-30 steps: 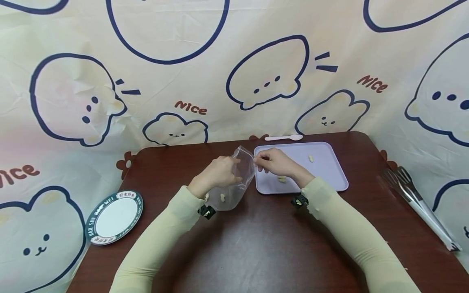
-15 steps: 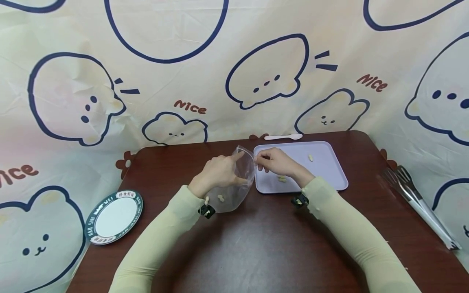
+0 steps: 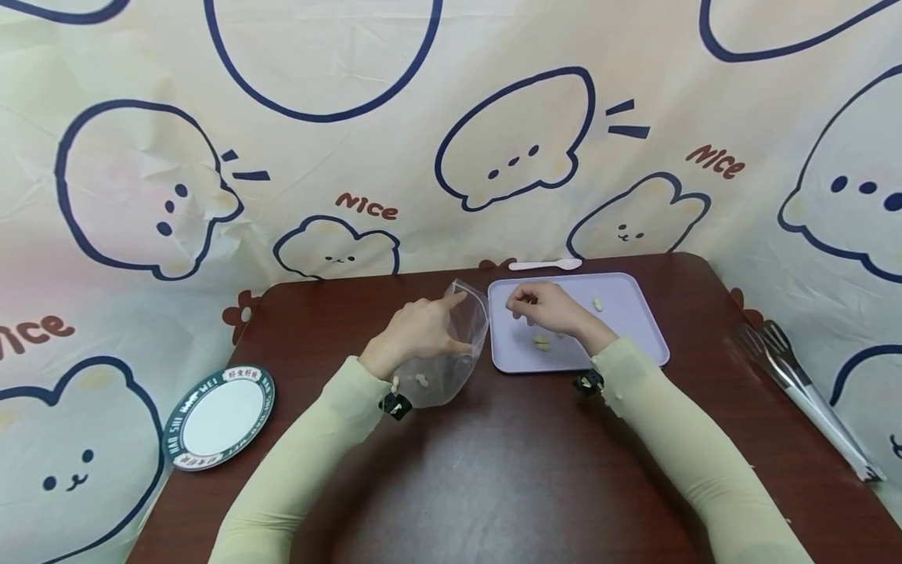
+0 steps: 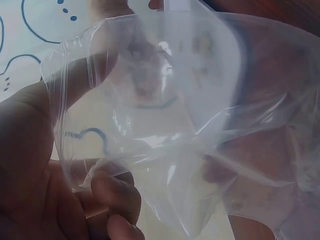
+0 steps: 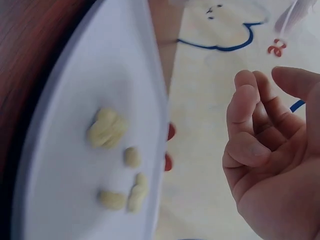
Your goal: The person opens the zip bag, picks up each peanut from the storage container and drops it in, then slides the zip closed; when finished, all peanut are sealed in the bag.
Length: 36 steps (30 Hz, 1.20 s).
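Note:
My left hand holds a clear plastic bag by its mouth, with curled fingers gripping the edge and the thumb and index finger spread apart. Small pale yellow pieces show at the bottom of the bag. Over the lilac tray hovers my right hand, its fingers loosely curled and the thumb apart from them; nothing is in it. Several pale yellow, knobbly pieces lie on the tray, including a small cluster below the right hand and one piece farther back.
A white plate with a green patterned rim lies at the table's left edge. Behind the tray is a white plastic spoon. Metal tongs lie along the right edge. A printed cloth hangs behind the table.
My right hand has moved right, away from the bag's mouth, to above the tray. The left hand's index finger and thumb have spread wider while it keeps the bag in place.

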Tool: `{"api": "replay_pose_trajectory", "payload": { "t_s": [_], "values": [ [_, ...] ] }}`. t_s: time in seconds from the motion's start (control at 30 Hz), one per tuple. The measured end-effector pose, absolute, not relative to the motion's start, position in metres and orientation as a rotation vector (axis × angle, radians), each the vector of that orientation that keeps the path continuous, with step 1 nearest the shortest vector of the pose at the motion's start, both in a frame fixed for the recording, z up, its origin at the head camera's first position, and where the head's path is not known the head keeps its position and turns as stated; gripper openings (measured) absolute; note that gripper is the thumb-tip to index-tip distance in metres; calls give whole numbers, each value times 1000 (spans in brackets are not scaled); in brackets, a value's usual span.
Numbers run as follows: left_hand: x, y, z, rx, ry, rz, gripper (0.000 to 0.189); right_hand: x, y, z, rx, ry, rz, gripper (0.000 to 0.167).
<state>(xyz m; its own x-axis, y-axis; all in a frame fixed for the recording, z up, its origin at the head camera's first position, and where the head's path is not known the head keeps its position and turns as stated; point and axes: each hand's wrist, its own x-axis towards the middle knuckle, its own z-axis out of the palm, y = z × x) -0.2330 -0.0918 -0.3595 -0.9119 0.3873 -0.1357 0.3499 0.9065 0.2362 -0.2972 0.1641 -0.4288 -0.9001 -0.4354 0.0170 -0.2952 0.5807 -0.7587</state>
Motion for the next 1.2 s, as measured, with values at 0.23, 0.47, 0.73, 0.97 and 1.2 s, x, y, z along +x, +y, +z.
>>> {"api": "replay_pose_trajectory", "payload": {
  "t_s": [0.23,0.47,0.73,0.97,1.2],
  "values": [
    [-234,-93,-362,556,2893,335,97,-306,178,-443,-561,2764,-1134,14],
    [-232,-95,-361,587,2869,359,95,-311,188,-454,-502,2873,-969,10],
    [-232,-95,-362,613,2869,362,89,-317,193,-465,-470,2901,-768,11],
    [-233,-96,-363,631,2865,370,87,-318,192,-471,-436,2921,-681,8],
    [-234,-97,-365,645,2878,361,85,-319,194,-476,-495,2960,-667,5]
  ]
}}
